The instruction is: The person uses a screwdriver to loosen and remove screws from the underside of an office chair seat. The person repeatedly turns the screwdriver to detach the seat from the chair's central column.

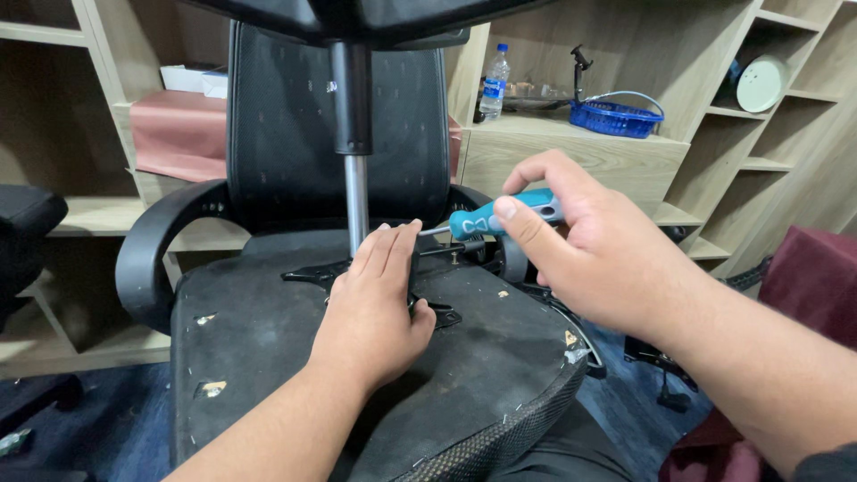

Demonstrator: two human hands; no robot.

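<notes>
My left hand (373, 299) lies flat, fingers together, on the black metal plate (312, 272) at the middle of the upturned chair seat (259, 348) (underside up, fabric scuffed). My right hand (589, 245) is closed around a teal-handled screwdriver (486, 217), shaft pointing left to just beside my left fingertips. Chrome gas cylinder (356, 192) rises right behind. Further back: chair backrest (286, 134), wooden shelves (580, 152) with blue basket (616, 116), water bottle (494, 82).

Office or storeroom interior used for furniture repair: pale wooden built-in shelving (616, 156) along the far wall, an upturned black mesh office chair (339, 134) near, dark blue carpet (98, 419) below.
</notes>
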